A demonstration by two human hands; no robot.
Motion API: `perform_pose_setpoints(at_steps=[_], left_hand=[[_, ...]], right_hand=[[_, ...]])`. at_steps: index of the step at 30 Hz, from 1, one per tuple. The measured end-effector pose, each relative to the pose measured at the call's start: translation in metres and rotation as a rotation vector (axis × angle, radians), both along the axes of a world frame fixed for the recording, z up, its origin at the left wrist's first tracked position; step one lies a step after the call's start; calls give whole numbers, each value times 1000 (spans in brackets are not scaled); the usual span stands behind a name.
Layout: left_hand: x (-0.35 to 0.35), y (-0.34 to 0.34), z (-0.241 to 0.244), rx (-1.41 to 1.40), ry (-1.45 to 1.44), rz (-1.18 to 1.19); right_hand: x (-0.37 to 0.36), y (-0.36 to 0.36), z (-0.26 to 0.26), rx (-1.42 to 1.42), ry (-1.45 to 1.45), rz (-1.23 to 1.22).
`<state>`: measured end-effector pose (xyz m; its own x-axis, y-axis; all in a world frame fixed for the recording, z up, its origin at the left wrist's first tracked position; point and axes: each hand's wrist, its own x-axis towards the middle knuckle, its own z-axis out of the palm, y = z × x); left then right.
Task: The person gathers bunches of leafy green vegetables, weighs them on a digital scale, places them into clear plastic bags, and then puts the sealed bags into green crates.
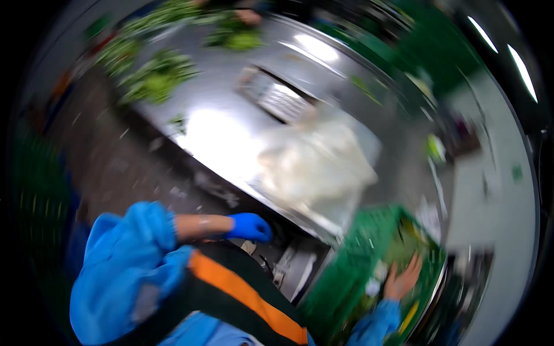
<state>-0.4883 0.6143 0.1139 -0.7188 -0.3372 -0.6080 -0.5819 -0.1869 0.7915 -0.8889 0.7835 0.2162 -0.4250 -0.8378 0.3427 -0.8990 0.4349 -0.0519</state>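
My left hand (250, 227), in a blue glove, is held in front of my apron, below the near edge of the steel table (216, 82). Its fingers are curled, and nothing shows in them. Bare and with fingers spread, my right hand (403, 277) reaches into a green plastic crate (346, 259) on the right. Blurred greenish and white contents lie under that hand; I cannot tell what they are. Beyond the crate, a heap of whitish plastic bags (316, 164) covers the table's near right part. Behind it sits a panel with keys, apparently a weighing scale (277, 95).
Bunches of leafy greens (160, 78) lie at the table's far left. Another person's hand (249, 17) is at the far edge beside more greens (238, 39). Stacked green crates (41, 194) stand at left. Scraps litter the floor (130, 151).
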Motion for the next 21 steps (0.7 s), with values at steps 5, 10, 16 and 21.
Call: perform_pose_setpoints(at_steps=[5,10,16,21], left_hand=[[52,-10,-41,-137,108,142],[192,-55,-52,-150,95,1004],[381,-202,-58,65,493,1836],[485,-323,-118,256,174,2092]], right_hand=[[-21,-2,-51,175,384,274],[26,-71,29,-9,-223,184],[193,-244,45,207,-1015,399],[438,-393,-24,479,-1514,659]])
